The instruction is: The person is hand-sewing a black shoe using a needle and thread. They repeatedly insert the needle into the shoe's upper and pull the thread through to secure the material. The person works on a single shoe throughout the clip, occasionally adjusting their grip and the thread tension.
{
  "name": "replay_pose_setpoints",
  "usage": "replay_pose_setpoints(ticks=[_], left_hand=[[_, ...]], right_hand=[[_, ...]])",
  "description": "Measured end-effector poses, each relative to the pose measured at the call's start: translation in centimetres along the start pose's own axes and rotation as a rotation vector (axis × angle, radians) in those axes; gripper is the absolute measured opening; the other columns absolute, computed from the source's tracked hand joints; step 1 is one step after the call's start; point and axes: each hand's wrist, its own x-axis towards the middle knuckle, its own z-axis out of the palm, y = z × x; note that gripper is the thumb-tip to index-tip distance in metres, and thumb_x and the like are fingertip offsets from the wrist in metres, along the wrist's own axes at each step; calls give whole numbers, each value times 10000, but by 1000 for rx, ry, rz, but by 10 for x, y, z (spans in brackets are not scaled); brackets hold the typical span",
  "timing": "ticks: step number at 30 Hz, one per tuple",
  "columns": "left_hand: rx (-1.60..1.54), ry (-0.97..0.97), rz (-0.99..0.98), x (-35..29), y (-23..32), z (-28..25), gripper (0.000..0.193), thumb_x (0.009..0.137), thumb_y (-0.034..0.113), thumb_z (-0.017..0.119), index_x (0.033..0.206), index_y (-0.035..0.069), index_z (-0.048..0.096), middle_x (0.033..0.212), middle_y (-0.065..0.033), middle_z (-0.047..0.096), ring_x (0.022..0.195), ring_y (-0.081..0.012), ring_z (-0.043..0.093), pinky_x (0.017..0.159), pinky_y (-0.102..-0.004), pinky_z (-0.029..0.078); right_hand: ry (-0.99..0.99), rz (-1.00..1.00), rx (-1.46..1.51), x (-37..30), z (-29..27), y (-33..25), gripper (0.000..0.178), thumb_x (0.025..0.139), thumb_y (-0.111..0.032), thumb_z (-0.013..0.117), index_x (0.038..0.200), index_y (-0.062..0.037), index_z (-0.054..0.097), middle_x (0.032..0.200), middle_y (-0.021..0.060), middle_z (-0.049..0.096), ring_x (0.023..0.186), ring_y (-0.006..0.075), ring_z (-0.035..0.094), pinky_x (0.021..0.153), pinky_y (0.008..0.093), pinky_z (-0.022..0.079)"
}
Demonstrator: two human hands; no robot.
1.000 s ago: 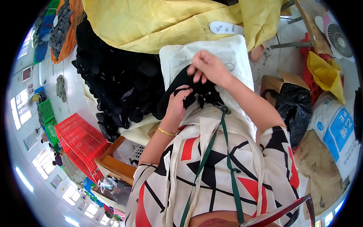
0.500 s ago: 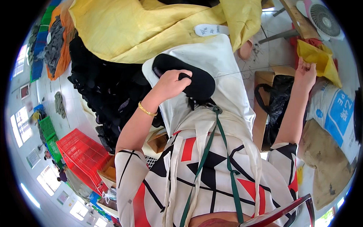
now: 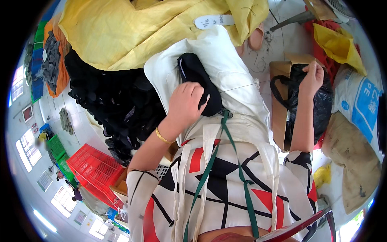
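Under my left hand (image 3: 186,101) lies a black shoe piece (image 3: 197,70), gripped with my fingers curled over it; they hide part of its middle, and I can't see its underside. It rests on a white cushion (image 3: 236,64). From beside the piece a fine thread (image 3: 242,86) runs toward my right hand (image 3: 313,76), but I lose sight of it before it gets there. That hand is raised, fingers drawn together; anything pinched in them is too small to make out. Its forearm covers part of a black plastic bag (image 3: 322,109). Left of my left hand, a black heap (image 3: 117,97) blurs together, single pieces hard to tell apart. Beyond my right hand, a fan (image 3: 342,7) is cut off.
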Motion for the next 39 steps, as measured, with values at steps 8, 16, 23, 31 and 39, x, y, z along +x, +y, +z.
replay_pose_setpoints(ticks=[8, 16, 23, 31, 39], left_hand=[[-557, -206, -655, -38, -11, 18, 334, 887, 264, 744, 1008, -11, 599, 776, -117, 616, 695, -217, 610, 645, -354, 507], [-939, -20, -916, -46, -2, 18, 201, 940, 145, 687, 1058, -5, 625, 886, -54, 661, 780, -96, 624, 658, -242, 546], [-1588, 112, -1147, -57, -2, 25, 248, 983, 156, 625, 1170, -5, 649, 969, -102, 721, 752, -161, 684, 611, -260, 560], [-1675, 168, -1169, -59, 0, 31, 227, 986, 187, 633, 1106, -3, 663, 936, -115, 725, 705, -166, 691, 557, -257, 560], [-1708, 167, -1177, -59, 0, 31, 208, 988, 177, 628, 1098, 4, 667, 930, -107, 730, 708, -165, 692, 566, -254, 555]], right_hand=[[-58, -122, -189, -2, 3, -6, 144, 1010, -157, 614, 973, -18, 602, 751, -9, 589, 666, 51, 530, 653, 198, 445], [-115, -120, -166, -21, 16, -8, 144, 1008, -116, 605, 1103, -9, 591, 889, 40, 677, 812, 81, 630, 784, 212, 492], [-819, 557, -20, -135, 85, -48, 132, 1014, -164, 604, 1102, -84, 662, 799, -45, 610, 619, 39, 532, 575, 202, 463], [-1204, 191, -188, -206, 117, -53, 136, 928, -104, 626, 1045, -59, 678, 804, 126, 682, 622, 224, 637, 632, 306, 526], [-1237, 202, -236, -209, 124, -50, 140, 930, -128, 616, 1044, -75, 679, 837, 154, 689, 692, 300, 671, 662, 338, 544]])
